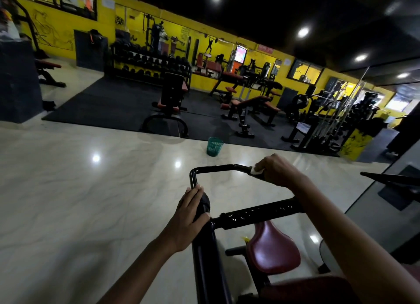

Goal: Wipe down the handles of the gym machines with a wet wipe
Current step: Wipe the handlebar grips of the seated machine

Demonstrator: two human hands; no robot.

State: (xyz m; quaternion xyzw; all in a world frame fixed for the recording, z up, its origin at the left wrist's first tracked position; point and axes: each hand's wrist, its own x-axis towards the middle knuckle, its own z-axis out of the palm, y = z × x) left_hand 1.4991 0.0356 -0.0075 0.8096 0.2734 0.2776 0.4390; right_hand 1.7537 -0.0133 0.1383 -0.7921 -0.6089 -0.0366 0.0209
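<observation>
While the right hand (pixel 276 169) is curling around the far right end of the handlebar (pixel 218 168), it is pinching a small white wet wipe (pixel 256 170) against the black tube, so that grip is closed around both wipe and bar. The bar is running roughly left to right across the view from that hand, its long axis stretching away toward a rounded corner at the left, where it is bending down toward the person. The uncleaned length is therefore lying to the left of the wipe, and a stroke along the tube would likely be travelling that way. The left hand (pixel 190 209) is sitting at the near end of that downward leg, fingers wrapped loosely over a thick padded grip (pixel 203 205) and steadying the machine; it is holding no cloth. Of the 2 hands, the right is plainly the nearer to the horizontal stretch, while the left is nearer to the padded part. The bar is looking thin, glossy and dark, with a faint sheen along its top; whether it is already damp cannot be told. The wipe is showing only as a crumpled white patch peeking out below the fingers. Beneath the arms a maroon seat (pixel 272 249) is sitting on the machine frame, and a green basket (pixel 214 146) is standing well apart on the pale floor (pixel 79 190).
</observation>
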